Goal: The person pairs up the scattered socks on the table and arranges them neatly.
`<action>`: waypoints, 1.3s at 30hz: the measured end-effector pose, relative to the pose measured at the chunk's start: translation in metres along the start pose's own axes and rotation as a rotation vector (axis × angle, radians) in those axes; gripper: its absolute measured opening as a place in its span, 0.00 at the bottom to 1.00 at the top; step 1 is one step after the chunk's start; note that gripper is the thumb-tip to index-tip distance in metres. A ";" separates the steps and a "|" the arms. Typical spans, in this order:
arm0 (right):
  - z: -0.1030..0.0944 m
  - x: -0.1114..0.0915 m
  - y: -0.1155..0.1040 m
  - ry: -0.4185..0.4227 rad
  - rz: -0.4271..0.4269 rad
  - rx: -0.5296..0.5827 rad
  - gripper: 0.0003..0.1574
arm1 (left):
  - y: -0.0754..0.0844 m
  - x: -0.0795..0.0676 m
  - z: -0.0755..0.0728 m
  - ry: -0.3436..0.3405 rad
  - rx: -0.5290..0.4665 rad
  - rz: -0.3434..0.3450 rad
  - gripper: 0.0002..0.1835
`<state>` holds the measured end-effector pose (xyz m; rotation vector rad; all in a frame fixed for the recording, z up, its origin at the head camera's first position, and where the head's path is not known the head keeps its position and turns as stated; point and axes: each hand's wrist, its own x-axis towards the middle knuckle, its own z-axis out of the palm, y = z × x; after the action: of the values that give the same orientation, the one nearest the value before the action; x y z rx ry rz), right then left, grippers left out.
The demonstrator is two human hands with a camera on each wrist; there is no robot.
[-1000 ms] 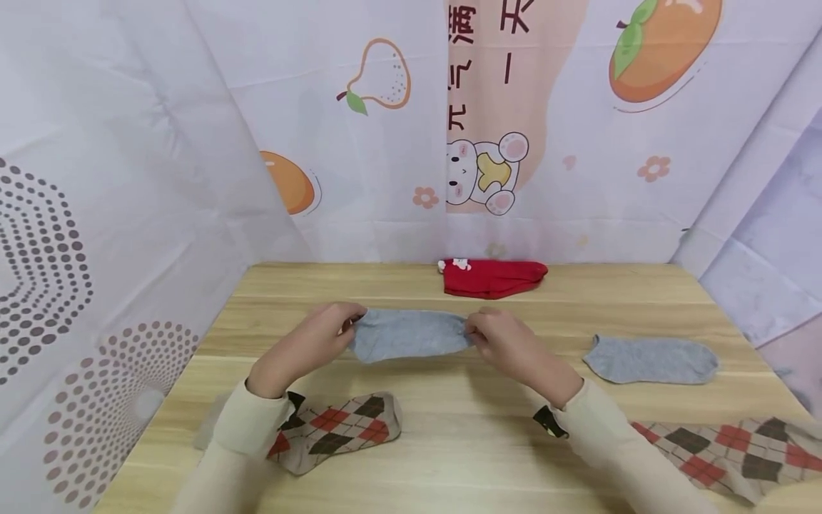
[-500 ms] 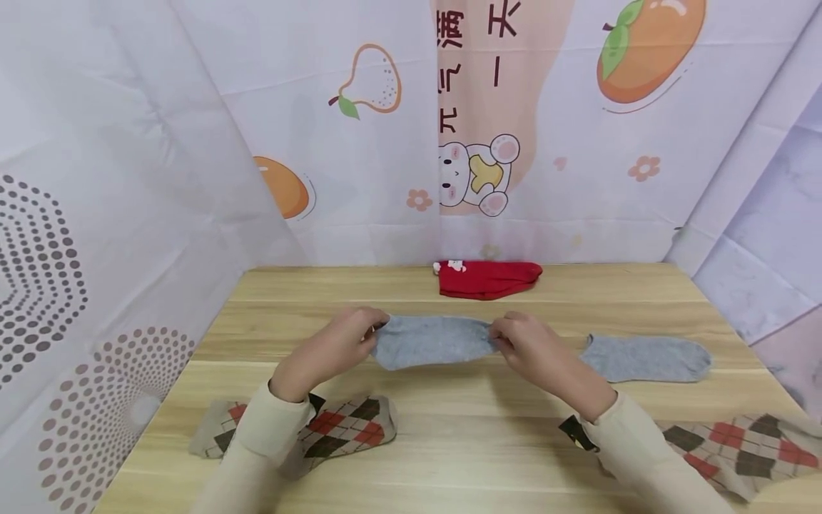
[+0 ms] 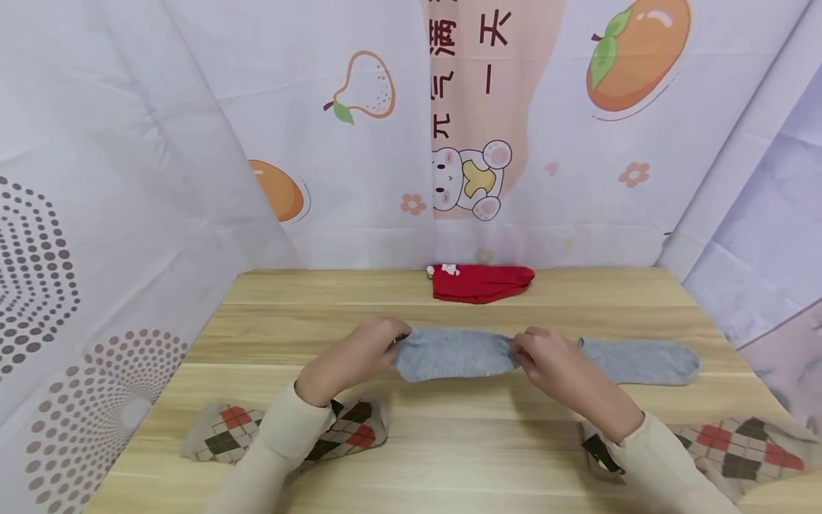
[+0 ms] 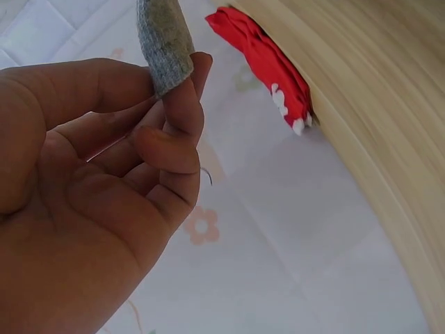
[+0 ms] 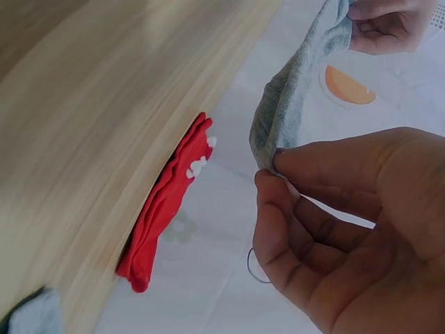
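Observation:
A light grey ankle sock [image 3: 457, 354] is stretched level between my two hands, above the middle of the wooden table. My left hand [image 3: 357, 359] pinches its left end between thumb and fingers; in the left wrist view that sock end [image 4: 165, 49] shows at the fingertips. At the other end, thumb and fingers of my right hand [image 3: 565, 371] pinch the fabric, seen folded in the right wrist view. A second grey sock [image 3: 648, 360] lies flat on the table to the right, partly covered by my right hand in the head view.
A red sock [image 3: 481, 283] with white trim lies near the table's back edge. Argyle socks lie at the front, one at left [image 3: 221, 434] and one at right [image 3: 738, 450], both partly behind my sleeves. Printed white curtains [image 3: 359, 178] enclose the wooden table [image 3: 449, 457].
Both hands have carried the held grey sock to the right, toward the second grey sock. Their pinch on its two ends stays the same. The camera view has shifted slightly.

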<state>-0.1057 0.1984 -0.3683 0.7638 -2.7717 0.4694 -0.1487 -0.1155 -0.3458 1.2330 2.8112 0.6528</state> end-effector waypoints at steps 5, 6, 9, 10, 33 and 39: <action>-0.002 -0.008 0.007 0.003 0.003 -0.005 0.10 | 0.006 0.007 0.008 0.002 -0.001 0.024 0.11; -0.003 -0.009 0.008 0.003 0.006 -0.007 0.10 | 0.007 0.008 0.010 0.005 -0.003 0.030 0.11; -0.004 -0.012 0.012 -0.008 0.020 -0.003 0.10 | 0.009 0.012 0.013 0.020 0.000 0.051 0.11; -0.004 -0.012 0.013 -0.017 0.025 -0.002 0.10 | 0.009 0.013 0.015 0.024 0.006 0.055 0.11; 0.022 -0.020 0.030 -0.139 0.015 0.005 0.14 | 0.003 0.024 0.055 -0.094 0.014 -0.006 0.12; 0.022 -0.021 0.033 -0.191 0.024 0.011 0.14 | 0.001 0.023 0.058 -0.111 0.018 -0.043 0.10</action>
<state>-0.1082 0.2271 -0.4030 0.8180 -2.9592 0.4373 -0.1545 -0.0776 -0.3945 1.1690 2.7505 0.5398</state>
